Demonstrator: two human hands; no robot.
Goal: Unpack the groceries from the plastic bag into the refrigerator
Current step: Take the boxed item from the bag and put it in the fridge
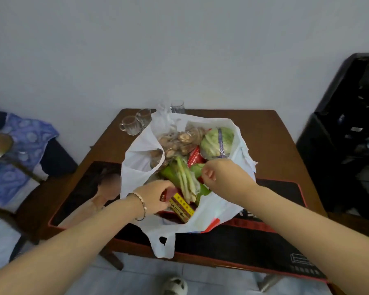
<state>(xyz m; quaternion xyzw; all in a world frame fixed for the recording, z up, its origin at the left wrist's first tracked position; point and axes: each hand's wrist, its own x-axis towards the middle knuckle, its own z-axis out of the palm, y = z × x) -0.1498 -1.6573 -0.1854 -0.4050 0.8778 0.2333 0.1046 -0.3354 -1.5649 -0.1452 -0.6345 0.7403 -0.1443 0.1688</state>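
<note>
A white plastic bag (141, 154) stands open on the wooden table (275, 133). Inside lie a wrapped cabbage (216, 142), a clear bag of mushrooms (179, 141), green stalks (185, 177), a red packet (195, 156) and a yellow and red box (181, 206). My left hand (153, 195), with a bracelet on its wrist, reaches into the near side of the bag and its fingers curl round a red item beside the box. My right hand (219, 174) is over the bag's right side, fingers curled and pinching something green; the exact thing is hidden.
Two glass cups (134, 122) and a tall glass (177, 106) stand at the table's far edge by the wall. A black mat with red trim (264, 239) covers the near table. A chair with blue cloth (15, 158) is at left, a black appliance (345, 135) at right.
</note>
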